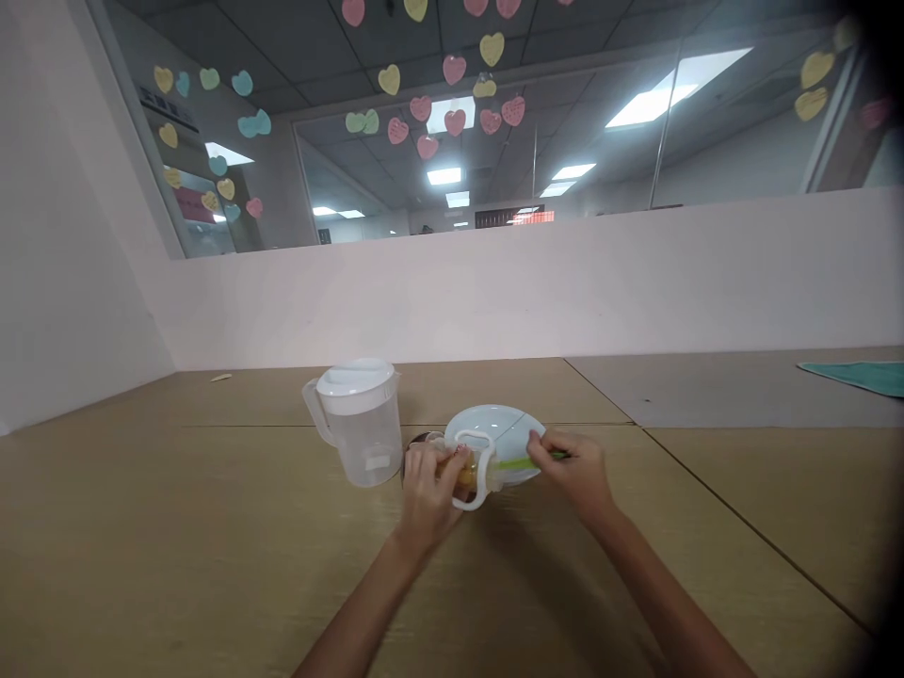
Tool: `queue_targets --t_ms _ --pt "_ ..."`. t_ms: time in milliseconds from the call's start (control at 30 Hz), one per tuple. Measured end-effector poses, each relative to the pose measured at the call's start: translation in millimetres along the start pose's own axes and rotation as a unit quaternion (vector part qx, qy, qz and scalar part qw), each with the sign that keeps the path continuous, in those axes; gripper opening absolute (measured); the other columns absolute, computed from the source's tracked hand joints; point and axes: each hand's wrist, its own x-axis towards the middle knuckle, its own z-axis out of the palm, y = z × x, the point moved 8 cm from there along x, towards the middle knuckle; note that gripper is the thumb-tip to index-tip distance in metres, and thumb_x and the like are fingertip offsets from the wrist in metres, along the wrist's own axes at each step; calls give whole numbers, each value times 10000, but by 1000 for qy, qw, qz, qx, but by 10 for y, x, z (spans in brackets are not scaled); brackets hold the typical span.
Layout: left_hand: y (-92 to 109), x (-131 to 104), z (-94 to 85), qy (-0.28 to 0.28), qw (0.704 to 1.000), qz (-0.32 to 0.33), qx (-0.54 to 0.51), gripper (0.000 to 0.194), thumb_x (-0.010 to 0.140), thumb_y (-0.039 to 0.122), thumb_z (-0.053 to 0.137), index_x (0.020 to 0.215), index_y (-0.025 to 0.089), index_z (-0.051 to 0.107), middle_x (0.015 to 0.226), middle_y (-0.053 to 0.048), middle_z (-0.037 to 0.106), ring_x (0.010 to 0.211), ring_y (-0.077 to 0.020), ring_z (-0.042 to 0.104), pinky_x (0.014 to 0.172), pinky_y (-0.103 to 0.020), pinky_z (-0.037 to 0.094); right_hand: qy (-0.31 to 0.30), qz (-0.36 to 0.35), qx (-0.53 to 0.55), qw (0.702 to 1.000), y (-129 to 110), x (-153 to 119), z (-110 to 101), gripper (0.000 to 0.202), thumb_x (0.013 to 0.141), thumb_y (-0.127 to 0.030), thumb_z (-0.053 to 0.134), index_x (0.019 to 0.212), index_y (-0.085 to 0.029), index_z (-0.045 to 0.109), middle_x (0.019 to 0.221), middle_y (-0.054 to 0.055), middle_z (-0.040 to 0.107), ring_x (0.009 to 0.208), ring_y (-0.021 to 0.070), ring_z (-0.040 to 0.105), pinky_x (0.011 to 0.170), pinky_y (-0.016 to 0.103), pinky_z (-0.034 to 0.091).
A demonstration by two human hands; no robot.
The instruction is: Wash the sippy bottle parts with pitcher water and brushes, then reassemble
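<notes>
My left hand (432, 480) is wrapped round a clear bottle with white loop handles (483, 476), which lies on its side in the air with its mouth to the right. Something yellowish shows inside it. Between the fingers and thumb of my right hand (573, 463) is a thin green stick (518, 463), level, its left end reaching the bottle's mouth. Whether the yellowish part belongs to the stick, I cannot tell. Just behind both hands sits a pale blue plate (494, 421). A dark round rim (416, 446) peeks out behind my left hand, mostly hidden.
A clear plastic pitcher (367, 443) with a white lid stands left of my hands. A teal cloth (858, 377) lies at the far right of the brown table (212, 527). A small flat scrap (221, 378) is at the back left. The white wall (452, 301) bounds the table behind.
</notes>
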Motion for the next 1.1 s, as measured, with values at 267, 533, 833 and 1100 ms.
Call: queue_targets --t_ms 267,533,833,1100 --pt "-530 114 -136 -5 988 -79 131 369 768 196 540 1134 217 579 968 -133 527 915 -266 475 789 -402 396 121 235 0 964 1167 68 -646 299 651 -371 546 452 -183 426 433 -43 351 442 94 353 464 229 290" --pt "-428 102 85 -40 995 -87 27 433 724 136 574 1145 237 554 1008 -101 539 947 -254 492 871 -411 396 102 331 -240 907 1785 -317 -638 390 756 -462 394 541 -171 539 523 55 531 488 165 451 481 268 271" --pt "-34 -88 98 -40 951 -153 -265 487 646 451 678 1029 187 535 923 -63 592 859 -206 569 757 -328 458 -180 187 -285 923 1561 -305 132 400 850 -461 316 695 -192 567 651 40 597 567 138 480 514 237 232" --pt "532 -240 377 -244 913 -21 -326 654 601 524 688 1145 213 501 1061 -77 611 961 -223 573 852 -340 455 -310 166 -299 887 1596 -355 281 338 839 -397 392 654 -175 567 697 56 621 613 136 526 522 234 234"
